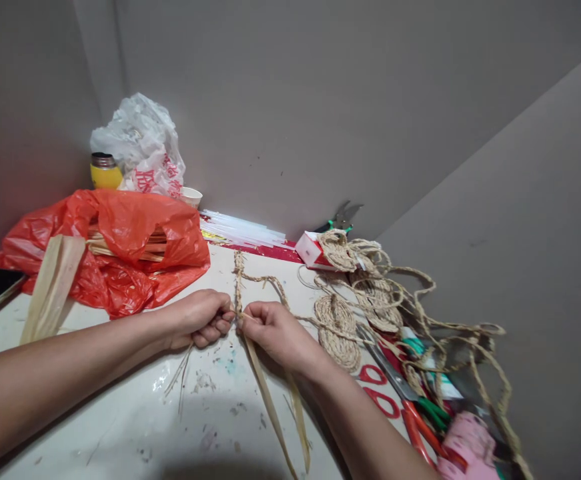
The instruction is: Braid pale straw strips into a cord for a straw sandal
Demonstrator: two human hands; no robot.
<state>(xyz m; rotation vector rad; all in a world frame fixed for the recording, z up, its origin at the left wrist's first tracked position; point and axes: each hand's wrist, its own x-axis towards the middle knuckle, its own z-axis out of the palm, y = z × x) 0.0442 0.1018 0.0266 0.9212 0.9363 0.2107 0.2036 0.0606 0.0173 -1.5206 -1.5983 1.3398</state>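
Note:
A narrow braid (pixel 239 283) of pale dried strips lies upright on the white table, its lower end between my two hands. My left hand (pixel 213 319) is closed in a fist at the left of that end, with thin strands hanging below it. On the right, my right hand (pixel 266 327) pinches the strips at the braid's lower end. Two long flat strips (pixel 270 407) trail from there toward the table's front. A braided cord (pixel 270 280) runs from the braid's upper part to the right, near a coiled oval piece (pixel 337 332).
A red plastic bag (pixel 140 220) with dried strips lies at the left, before a yellow jar (pixel 105 172) and white bag (pixel 145 140). White sticks (pixel 245 229) lie at the back. Scissors (pixel 393 373), tangled cords (pixel 420 300) and a pink object (pixel 467 447) crowd the right. A white wall (pixel 290 120) stands behind.

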